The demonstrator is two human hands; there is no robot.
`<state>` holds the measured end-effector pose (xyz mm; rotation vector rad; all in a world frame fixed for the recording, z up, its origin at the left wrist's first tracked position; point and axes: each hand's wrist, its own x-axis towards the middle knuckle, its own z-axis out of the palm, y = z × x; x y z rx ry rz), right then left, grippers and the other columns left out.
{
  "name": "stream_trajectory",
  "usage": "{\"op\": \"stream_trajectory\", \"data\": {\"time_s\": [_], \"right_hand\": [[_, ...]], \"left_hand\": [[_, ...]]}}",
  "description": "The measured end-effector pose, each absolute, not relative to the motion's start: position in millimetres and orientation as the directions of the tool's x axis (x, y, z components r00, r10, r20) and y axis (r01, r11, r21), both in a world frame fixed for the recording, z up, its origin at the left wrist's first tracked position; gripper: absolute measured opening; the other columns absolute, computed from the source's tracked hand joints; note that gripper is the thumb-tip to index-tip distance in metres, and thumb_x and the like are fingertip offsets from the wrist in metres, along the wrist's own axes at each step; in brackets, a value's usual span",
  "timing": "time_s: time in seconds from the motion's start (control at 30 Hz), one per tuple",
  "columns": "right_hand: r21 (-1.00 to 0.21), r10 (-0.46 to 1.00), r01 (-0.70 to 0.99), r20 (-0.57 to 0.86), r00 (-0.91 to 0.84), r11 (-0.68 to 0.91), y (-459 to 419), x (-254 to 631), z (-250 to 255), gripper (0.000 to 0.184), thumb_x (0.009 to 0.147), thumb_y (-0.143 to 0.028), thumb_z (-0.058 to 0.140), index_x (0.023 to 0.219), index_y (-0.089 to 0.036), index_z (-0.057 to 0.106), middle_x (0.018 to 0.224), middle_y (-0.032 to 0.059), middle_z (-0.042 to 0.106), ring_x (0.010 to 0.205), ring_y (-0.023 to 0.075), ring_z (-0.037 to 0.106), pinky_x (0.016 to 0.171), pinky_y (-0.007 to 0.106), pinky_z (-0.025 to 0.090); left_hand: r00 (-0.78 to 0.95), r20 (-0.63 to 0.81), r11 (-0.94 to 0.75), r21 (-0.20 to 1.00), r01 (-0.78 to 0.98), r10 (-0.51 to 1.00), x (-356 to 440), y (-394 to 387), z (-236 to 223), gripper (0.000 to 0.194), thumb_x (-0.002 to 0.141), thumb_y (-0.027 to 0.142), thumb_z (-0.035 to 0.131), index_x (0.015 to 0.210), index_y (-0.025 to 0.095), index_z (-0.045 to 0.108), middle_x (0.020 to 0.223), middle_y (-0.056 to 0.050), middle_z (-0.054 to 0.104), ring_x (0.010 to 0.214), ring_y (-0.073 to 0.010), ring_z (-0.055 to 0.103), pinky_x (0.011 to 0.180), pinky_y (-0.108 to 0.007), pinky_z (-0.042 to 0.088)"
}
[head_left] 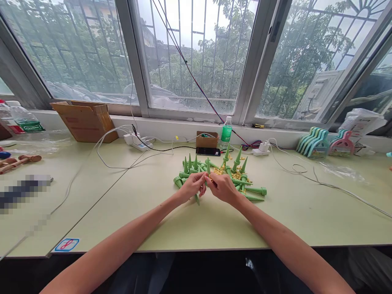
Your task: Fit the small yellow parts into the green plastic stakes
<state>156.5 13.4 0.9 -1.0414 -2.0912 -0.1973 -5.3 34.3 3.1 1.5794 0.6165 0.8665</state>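
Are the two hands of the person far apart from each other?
No, the left hand and the right hand are close together, just in front of some green cones.

Both arms are bare and enter at the lower frame edge, converging toward the centre. The left forearm (131, 234) slants up to the right; the right forearm (281, 237) slants up to the left. The left wrist (178, 197) and right wrist (240, 199) are nearly straight. The left hand (193, 184) is turned inward, fingers bent. The right hand (224, 187) presents its back upward, fingers curled. Both hands meet at the fingertips, forming an inverted V. Fingertip overlap obscures the degree of closure.
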Motion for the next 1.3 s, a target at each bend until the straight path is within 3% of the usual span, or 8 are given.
{"op": "stream_trajectory", "data": {"time_s": [0.33, 0.5, 0.7, 1.3], "right_hand": [[-0.261, 0.636, 0.703, 0.692, -0.342, 0.662, 14.0, 153.3, -4.9, 0.036, 0.095, -0.037, 0.042, 0.064, -0.019, 0.043, 0.051, -0.0022, 0.048, 0.043, 0.0086, 0.038, 0.048, 0.022, 0.025], [-0.296, 0.644, 0.687, 0.694, -0.323, 0.663, 14.5, 151.8, -5.8, 0.04, 0.096, -0.04, 0.041, 0.063, -0.019, 0.042, 0.049, -0.0025, 0.047, 0.043, 0.0083, 0.035, 0.048, 0.022, 0.024], [-0.255, 0.605, 0.685, 0.722, -0.334, 0.682, 13.1, 151.2, -1.5, 0.045, 0.098, -0.043, 0.036, 0.061, -0.019, 0.044, 0.051, -0.0015, 0.047, 0.043, 0.0084, 0.035, 0.049, 0.023, 0.024], [-0.158, 0.512, 0.678, 0.779, -0.361, 0.718, 12.6, 151.3, -5.2, 0.046, 0.098, -0.039, 0.04, 0.058, -0.018, 0.049, 0.05, 0.0008, 0.053, 0.045, 0.0093, 0.044, 0.05, 0.024, 0.025]], "left_hand": [[0.566, 0.214, -0.192, 0.976, -0.099, 0.796, -2.9, 33.1, 2.2, 0.043, 0.086, 0.055, 0.05, 0.068, 0.015, 0.048, 0.052, 0.002, 0.052, 0.038, -0.0061, 0.045, 0.039, -0.018, 0.036], [0.544, 0.219, -0.167, 0.975, -0.144, 0.81, -0.2, 32.4, 0.2, 0.045, 0.086, 0.055, 0.049, 0.068, 0.015, 0.047, 0.059, 0.001, 0.053, 0.042, -0.0065, 0.046, 0.039, -0.019, 0.038], [0.537, 0.205, -0.136, 0.977, -0.167, 0.818, 0.7, 30.4, 1.7, 0.05, 0.085, 0.061, 0.047, 0.068, 0.013, 0.05, 0.06, -0.001, 0.053, 0.044, -0.0072, 0.046, 0.038, -0.02, 0.04], [0.534, 0.211, -0.084, 0.964, -0.252, 0.819, 1.3, 24.9, 5.0, 0.044, 0.082, 0.054, 0.058, 0.07, 0.012, 0.055, 0.06, 0.0, 0.05, 0.048, -0.0064, 0.044, 0.041, -0.019, 0.041]]}}
